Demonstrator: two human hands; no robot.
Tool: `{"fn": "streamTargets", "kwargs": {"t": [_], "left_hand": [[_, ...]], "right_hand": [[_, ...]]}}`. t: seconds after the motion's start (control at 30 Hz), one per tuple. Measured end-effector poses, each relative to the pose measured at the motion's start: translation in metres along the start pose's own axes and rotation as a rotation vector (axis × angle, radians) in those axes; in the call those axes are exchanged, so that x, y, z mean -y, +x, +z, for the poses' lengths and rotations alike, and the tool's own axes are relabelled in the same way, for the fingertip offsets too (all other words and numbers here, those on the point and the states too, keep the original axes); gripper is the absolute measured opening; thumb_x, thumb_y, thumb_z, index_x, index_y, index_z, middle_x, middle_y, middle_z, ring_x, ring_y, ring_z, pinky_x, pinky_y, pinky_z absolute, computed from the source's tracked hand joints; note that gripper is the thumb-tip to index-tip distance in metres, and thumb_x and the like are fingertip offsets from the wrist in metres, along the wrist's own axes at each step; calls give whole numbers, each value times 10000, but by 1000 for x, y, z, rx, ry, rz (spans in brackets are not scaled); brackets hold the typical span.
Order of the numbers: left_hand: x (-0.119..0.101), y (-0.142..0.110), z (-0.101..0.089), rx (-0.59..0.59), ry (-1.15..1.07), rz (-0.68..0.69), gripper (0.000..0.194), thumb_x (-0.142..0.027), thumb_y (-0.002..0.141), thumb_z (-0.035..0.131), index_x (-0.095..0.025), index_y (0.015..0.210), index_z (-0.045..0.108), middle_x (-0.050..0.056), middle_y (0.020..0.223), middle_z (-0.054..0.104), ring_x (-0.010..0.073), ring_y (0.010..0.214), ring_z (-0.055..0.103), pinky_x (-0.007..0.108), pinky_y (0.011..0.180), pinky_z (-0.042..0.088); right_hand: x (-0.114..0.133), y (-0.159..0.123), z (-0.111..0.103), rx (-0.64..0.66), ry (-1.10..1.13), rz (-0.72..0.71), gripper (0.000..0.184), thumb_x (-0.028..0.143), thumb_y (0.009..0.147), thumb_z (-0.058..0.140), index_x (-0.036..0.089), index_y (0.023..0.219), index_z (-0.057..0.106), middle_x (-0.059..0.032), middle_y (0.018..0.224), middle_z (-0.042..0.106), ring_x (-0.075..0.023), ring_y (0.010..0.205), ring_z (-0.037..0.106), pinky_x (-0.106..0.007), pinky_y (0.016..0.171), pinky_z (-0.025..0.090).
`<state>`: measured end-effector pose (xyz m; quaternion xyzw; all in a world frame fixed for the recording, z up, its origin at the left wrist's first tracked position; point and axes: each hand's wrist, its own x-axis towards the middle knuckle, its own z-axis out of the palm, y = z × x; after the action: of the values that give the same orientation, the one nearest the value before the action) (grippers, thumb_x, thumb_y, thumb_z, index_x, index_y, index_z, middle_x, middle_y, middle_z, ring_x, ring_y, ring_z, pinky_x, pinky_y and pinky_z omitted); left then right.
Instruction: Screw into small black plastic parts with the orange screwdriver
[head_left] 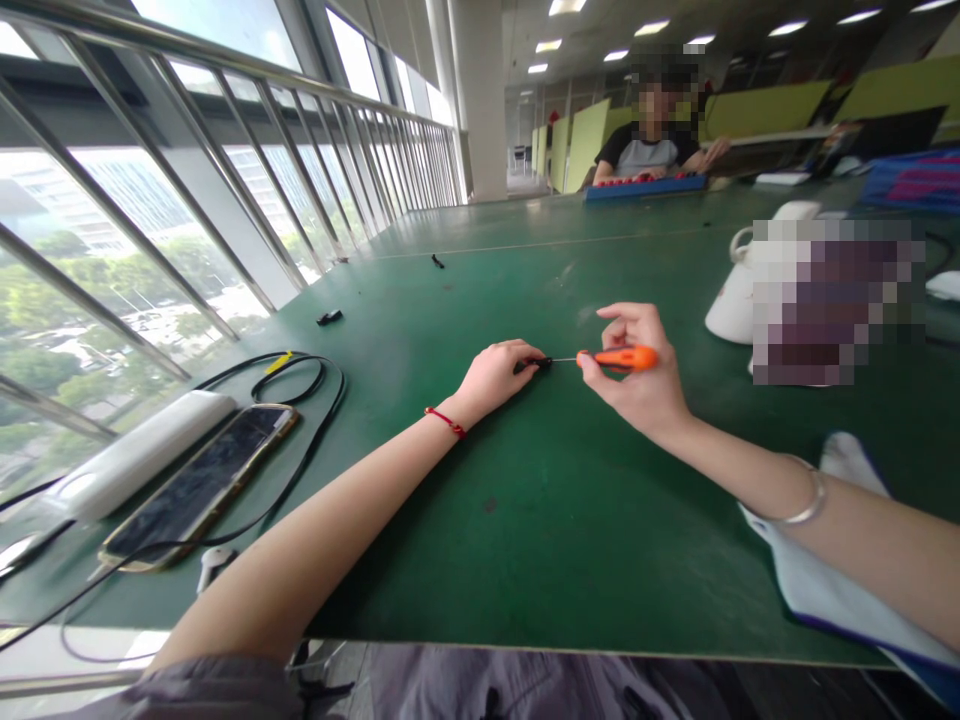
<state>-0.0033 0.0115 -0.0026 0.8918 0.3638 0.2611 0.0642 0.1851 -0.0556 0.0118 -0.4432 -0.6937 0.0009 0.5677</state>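
My left hand (pixel 499 375) rests on the green table (pixel 525 500) with its fingers closed on a small black part (pixel 541 363). My right hand (pixel 637 375) grips an orange-handled screwdriver (pixel 619 358) held level, its thin metal tip pointing left into the black part. A red string bracelet is on my left wrist and a silver bangle on my right.
A phone (pixel 202 485), a white power bank (pixel 135 455) and black cables (pixel 300 380) lie at the left edge by the window railing. Small black bits (pixel 328 318) lie further back. A white cup (pixel 739 290) stands right. Another person (pixel 652 150) sits at the far end.
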Motion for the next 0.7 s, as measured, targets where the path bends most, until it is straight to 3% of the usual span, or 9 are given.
{"fn": "streamTargets", "kwargs": {"t": [0.13,0.2,0.33,0.4,0.57,0.7], "left_hand": [[0,0,0,3,7,-4,245,-171,850,502,-191,1009,687,27,1026,696,170,907,644,264,800,504],[0,0,0,2,6,-4,246,-171,850,502,-193,1010,687,26,1025,696,169,905,644,265,803,503],[1,0,1,0,2,1,245,-178,850,505,-194,1016,685,25,1027,695,169,908,643,267,810,503],[2,0,1,-3,1,2,245,-180,850,504,-193,1013,686,25,1024,695,169,907,642,267,806,503],[2,1,1,-7,7,3,247,-179,850,500,-197,1010,687,22,1013,695,168,900,641,265,801,501],[1,1,0,-3,9,-6,246,-179,852,499,-192,1008,690,28,1024,695,171,897,644,266,794,502]], "right_hand": [[2,-1,-1,77,-42,17,103,310,757,622,237,745,550,65,458,463,-145,520,483,-335,695,428],[2,-2,-1,81,-6,25,73,269,760,606,238,808,561,58,507,492,-145,535,497,-323,679,437],[1,-1,0,-14,34,3,336,219,688,630,234,1003,515,27,719,548,-145,600,538,-316,675,455],[1,0,0,-25,1,10,345,268,672,655,232,982,506,44,666,519,-143,573,523,-317,671,443],[0,1,-2,49,-183,7,247,411,694,638,225,677,477,66,487,455,-120,472,443,-312,659,385],[-5,2,-1,113,-298,16,479,459,759,548,213,471,255,42,402,313,-115,454,329,-310,627,341]]}}
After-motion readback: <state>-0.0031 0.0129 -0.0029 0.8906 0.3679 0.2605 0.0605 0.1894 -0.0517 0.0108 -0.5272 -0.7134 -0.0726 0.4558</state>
